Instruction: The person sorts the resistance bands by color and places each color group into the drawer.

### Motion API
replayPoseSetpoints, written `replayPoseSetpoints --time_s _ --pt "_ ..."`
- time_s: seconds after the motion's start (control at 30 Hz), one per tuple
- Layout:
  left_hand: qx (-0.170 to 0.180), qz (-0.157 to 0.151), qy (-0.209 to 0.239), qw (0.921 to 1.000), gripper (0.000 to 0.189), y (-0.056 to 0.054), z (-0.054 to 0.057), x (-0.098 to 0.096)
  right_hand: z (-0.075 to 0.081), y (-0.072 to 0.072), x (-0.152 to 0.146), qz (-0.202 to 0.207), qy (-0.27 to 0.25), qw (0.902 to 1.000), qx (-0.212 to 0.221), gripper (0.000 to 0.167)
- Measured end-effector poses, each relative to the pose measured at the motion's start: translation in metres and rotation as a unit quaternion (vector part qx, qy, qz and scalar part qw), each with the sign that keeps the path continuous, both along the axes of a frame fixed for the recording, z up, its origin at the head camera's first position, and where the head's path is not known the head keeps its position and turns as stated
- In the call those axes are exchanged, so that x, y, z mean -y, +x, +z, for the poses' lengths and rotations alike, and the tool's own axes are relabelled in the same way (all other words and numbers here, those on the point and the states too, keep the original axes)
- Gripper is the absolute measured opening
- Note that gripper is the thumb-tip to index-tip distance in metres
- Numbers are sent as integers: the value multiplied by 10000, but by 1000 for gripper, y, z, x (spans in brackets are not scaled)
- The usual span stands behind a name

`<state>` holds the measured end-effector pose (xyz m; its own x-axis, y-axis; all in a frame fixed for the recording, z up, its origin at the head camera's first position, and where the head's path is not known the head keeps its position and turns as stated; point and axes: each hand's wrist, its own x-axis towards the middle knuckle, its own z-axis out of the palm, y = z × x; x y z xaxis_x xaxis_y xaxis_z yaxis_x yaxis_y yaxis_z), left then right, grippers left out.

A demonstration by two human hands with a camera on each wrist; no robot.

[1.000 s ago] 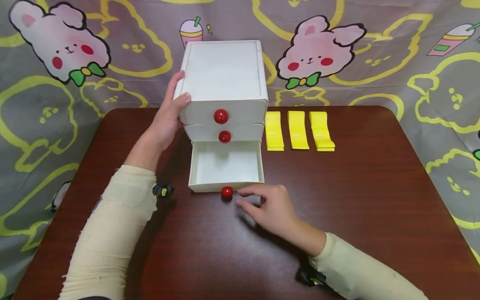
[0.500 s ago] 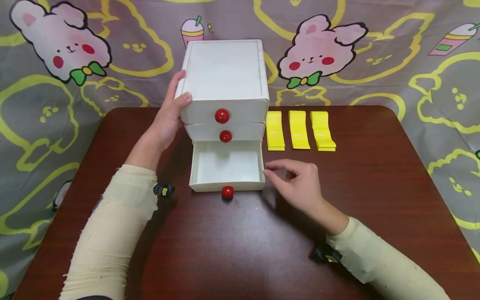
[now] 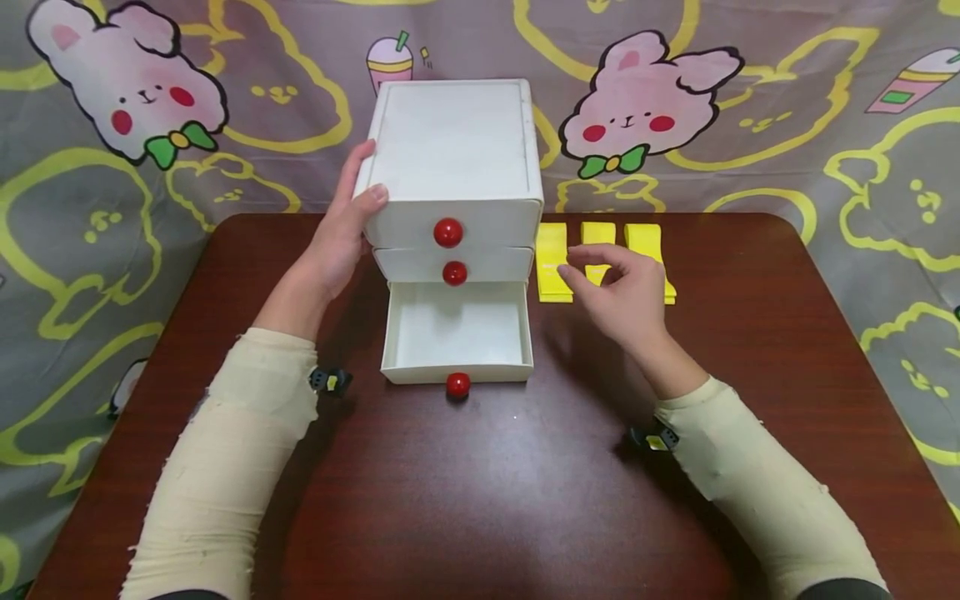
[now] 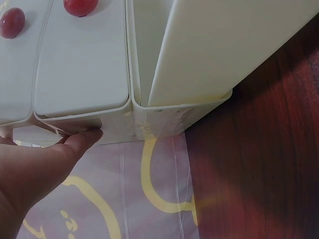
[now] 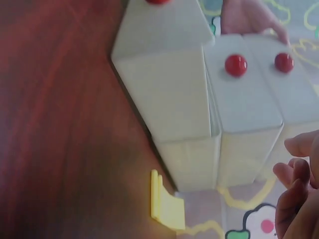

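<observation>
A white drawer cabinet with red round knobs stands at the back of the table. Its bottom drawer is pulled out with nothing inside; the two upper drawers are closed. My left hand rests against the cabinet's left side, thumb and fingertips at the upper edge. In the left wrist view, the fingers press on the side wall. My right hand is over the folded yellow strips, thumb and index finger apart, holding nothing. It partly covers the middle and right strips.
A dark wooden table lies under everything. Behind it hangs a patterned curtain with cartoon rabbits. The drawer's red knob sticks out toward the front.
My right hand has moved from beside the bottom drawer's knob, back and to the right, over the yellow strips. My left hand stays on the cabinet, and the drawer remains pulled out.
</observation>
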<state>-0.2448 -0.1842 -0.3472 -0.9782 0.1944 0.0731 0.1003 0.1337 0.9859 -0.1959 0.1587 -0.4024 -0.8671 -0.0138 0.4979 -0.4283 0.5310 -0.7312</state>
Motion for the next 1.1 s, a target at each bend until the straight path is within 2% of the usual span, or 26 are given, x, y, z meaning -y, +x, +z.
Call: replayPoseSetpoints --time_s 0.13,0.4,0.53,0.77,1.1 --pt "4 7 12 10000 64 0 0 0 -1 -19 -2 -98 -121 9996 233 31" --pt "-14 26 37 10000 63 -2 0 -2 -4 -60 -10 -379 -805 9951 435 33" --pt "-71 46 71 9999 63 -3 0 -3 -7 -77 -13 -385 -936 9926 678 36" --pt "-74 43 14 10000 64 -4 1 -3 -18 -100 -15 -278 -979 9900 981 39" --pt "-167 28 34 9999 63 -4 0 -4 -34 -124 -18 -233 -950 9783 1825 47"
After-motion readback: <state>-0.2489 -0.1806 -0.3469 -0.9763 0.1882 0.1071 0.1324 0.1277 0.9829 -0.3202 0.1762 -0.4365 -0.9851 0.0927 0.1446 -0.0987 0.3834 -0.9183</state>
